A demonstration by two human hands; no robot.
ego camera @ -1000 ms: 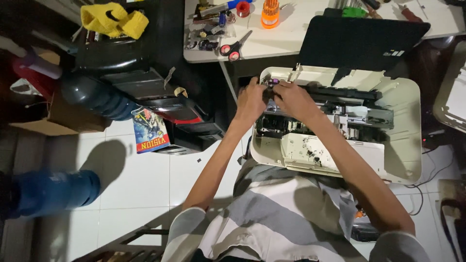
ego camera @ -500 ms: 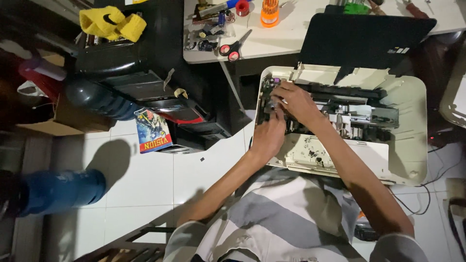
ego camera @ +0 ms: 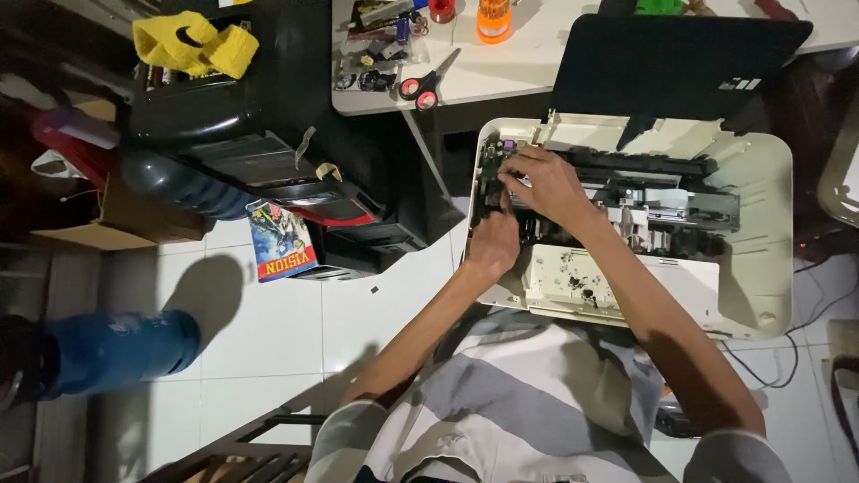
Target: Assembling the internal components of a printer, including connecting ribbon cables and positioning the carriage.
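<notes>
Person working inside an opened printer [ego camera: 743,224], cover already off.
Left hand [ego camera: 494,243] is pressing curled at the printer's left edge; right hand [ego camera: 548,183] is pinching a small part inside, just right; reassembly is remaining.

A single head-worn camera looks almost straight down from above the person. Their striped shirt and both forearms fill the near edge, reaching toward an opened printer [ego camera: 626,224] right of centre. A white table [ego camera: 528,63] runs along the far edge; tiled floor [ego camera: 268,331] spreads left. Moderately close view.
</notes>
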